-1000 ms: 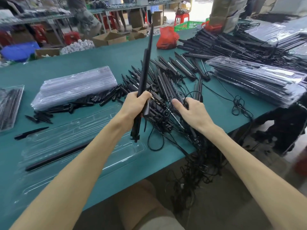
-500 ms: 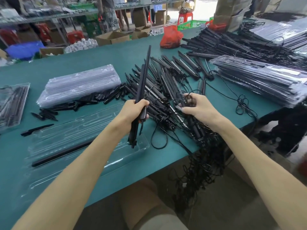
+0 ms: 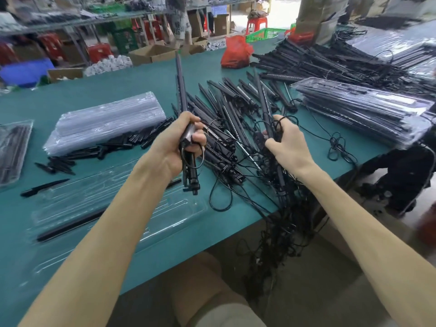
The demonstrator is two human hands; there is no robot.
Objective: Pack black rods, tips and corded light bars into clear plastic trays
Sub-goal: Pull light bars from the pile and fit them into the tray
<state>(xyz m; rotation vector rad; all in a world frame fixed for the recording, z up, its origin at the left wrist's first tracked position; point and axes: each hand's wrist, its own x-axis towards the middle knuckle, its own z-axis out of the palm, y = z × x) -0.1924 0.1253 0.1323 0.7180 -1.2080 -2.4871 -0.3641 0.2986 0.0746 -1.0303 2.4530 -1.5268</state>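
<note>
My left hand (image 3: 181, 147) grips a black corded light bar (image 3: 181, 90) near its lower end and holds it upright above the green table (image 3: 106, 90). My right hand (image 3: 286, 142) grips a second light bar (image 3: 262, 97) lifted from the pile of corded light bars (image 3: 226, 109), with cords looped over its fingers. A clear plastic tray (image 3: 118, 208) lies at the near left with one black rod (image 3: 70, 224) in it. Short black tips (image 3: 99, 152) are scattered behind the tray.
A stack of empty clear trays (image 3: 106, 121) sits at the left rear. Filled trays (image 3: 368, 109) are stacked at the right, with more bars (image 3: 318, 60) behind. Tangled cords (image 3: 278, 232) hang over the near table edge. A red bag (image 3: 236, 53) stands far back.
My right hand has closed around a second light bar and raised it from the pile. My left hand's bar has stayed upright, shifted slightly left.
</note>
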